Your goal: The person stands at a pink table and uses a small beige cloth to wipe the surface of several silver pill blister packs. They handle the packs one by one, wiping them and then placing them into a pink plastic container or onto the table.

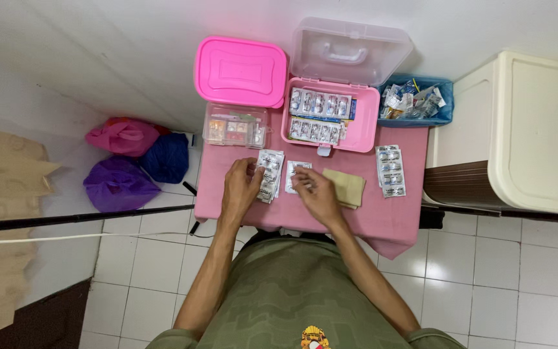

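Pink cloth covers the small table (382,216), where the left hand (240,187) pinches a stack of silvery blister packs (270,174). The right hand (316,194) curls its fingertips on a single silvery blister strip (294,173) lying just beside that stack, below the open pink plastic case (329,119).

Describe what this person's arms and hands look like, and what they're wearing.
Both arms are bare from the short sleeves down. The left hand and right hand wear no gloves, rings or watch that I can see. The shirt is olive green with a small emblem.
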